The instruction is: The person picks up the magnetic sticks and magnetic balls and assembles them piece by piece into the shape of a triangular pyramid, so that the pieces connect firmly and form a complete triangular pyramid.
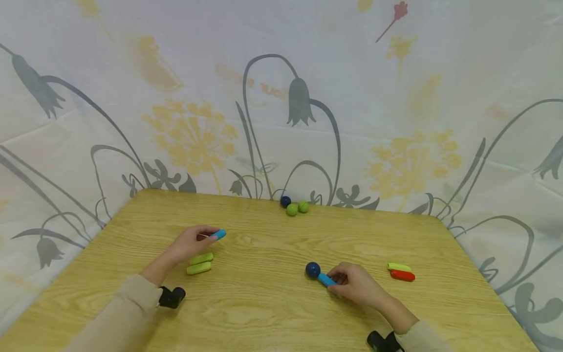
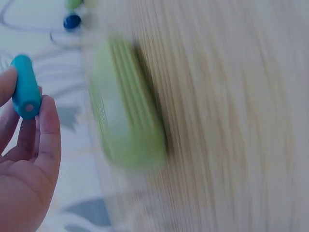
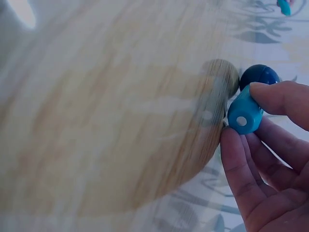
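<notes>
My left hand (image 1: 195,243) pinches a light blue stick (image 2: 27,89) between thumb and fingers, lifted above the table. One pale dot shows on that stick's end in the left wrist view. Below this hand, two light green sticks (image 1: 199,268) lie side by side. Toward the right, my right hand (image 1: 354,283) grips another light blue stick (image 3: 245,112) by its near part. A dark blue ball (image 1: 313,270) touches this stick's far end. Whether the ball rests on the wood I cannot tell.
Near the table's back edge sit a second dark blue ball (image 1: 285,201) and two green balls (image 1: 292,210), close together. A yellow-green stick (image 1: 399,267) and a red stick (image 1: 402,275) lie at the right. Behind the wooden table (image 1: 246,313) hangs a flowered curtain (image 1: 202,58).
</notes>
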Action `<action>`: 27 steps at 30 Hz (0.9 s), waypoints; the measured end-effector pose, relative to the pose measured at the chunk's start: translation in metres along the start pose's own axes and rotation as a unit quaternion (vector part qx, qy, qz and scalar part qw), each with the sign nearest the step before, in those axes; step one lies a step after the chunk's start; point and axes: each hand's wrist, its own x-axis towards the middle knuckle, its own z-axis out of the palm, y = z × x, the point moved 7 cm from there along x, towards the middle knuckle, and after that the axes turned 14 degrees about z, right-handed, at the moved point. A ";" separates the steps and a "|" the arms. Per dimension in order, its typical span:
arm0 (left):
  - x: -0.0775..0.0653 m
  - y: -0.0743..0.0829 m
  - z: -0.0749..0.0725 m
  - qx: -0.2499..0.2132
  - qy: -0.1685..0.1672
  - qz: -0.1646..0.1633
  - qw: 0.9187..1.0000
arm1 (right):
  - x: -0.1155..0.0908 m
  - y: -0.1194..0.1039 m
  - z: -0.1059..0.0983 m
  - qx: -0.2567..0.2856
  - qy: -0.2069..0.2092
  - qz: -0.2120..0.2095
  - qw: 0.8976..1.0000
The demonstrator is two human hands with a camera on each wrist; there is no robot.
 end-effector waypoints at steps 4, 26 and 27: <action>0.005 0.014 0.016 -0.014 -0.007 0.011 1.000 | 0.001 0.000 0.000 -0.002 -0.001 0.005 1.000; 0.025 0.048 0.093 -0.060 -0.037 0.040 0.997 | 0.006 -0.001 0.001 -0.007 0.014 0.024 1.000; 0.026 0.049 0.097 -0.061 -0.044 0.043 0.996 | 0.006 -0.001 0.001 -0.006 0.015 0.026 1.000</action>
